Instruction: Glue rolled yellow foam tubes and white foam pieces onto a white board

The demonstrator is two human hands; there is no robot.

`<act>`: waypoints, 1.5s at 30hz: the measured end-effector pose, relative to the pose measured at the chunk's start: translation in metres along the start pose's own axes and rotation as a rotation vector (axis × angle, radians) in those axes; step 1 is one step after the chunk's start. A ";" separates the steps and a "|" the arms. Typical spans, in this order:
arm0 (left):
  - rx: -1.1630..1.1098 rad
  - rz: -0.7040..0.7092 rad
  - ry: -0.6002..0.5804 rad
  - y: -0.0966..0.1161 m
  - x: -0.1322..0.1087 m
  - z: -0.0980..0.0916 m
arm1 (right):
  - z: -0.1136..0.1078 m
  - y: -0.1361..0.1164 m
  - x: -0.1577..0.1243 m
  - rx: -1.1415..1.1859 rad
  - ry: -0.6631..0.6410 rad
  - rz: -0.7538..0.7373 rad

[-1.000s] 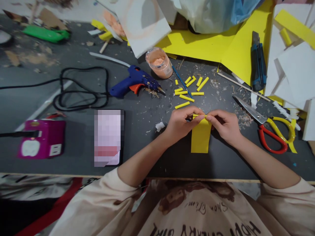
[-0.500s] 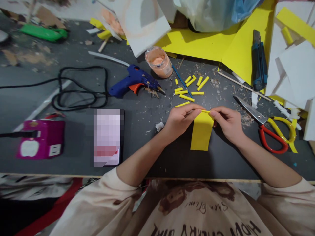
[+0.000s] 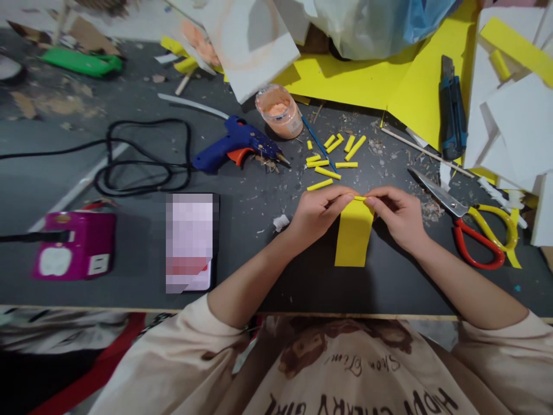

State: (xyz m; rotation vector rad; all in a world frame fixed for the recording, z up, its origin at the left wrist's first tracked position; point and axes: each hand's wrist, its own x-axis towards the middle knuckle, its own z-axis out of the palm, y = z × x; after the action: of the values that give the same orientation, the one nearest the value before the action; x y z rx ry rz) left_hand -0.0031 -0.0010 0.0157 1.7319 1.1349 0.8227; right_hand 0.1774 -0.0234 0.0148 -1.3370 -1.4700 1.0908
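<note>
Rolling well takes soft, even pushes. The left hand (image 3: 317, 210) and right hand (image 3: 400, 216) pinch the far end of the yellow paper (image 3: 353, 237), one at each side. It is between them, over the table (image 3: 289, 288); its thin roll (image 3: 360, 198) should be tight and straight.

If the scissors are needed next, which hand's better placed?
Right, probably: the scissors lie on the right hand's outer side, with the left hand farther away. Both hands pinch the yellow strip at its far end, so the right would have to let go first.
</note>
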 end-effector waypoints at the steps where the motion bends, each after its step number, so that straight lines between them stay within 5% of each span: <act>1: -0.007 -0.015 -0.004 0.000 0.000 0.000 | 0.000 0.000 0.000 -0.014 0.004 -0.002; 24: -0.022 0.020 -0.036 0.001 0.001 0.002 | 0.001 0.001 -0.001 -0.002 0.004 -0.065; 45: -0.016 0.022 -0.027 -0.003 -0.001 0.003 | 0.001 0.003 0.002 0.052 -0.040 0.077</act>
State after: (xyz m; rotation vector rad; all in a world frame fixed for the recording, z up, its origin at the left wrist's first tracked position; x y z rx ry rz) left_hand -0.0020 -0.0022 0.0117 1.7403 1.0903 0.8173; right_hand 0.1771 -0.0210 0.0121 -1.3515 -1.4192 1.2036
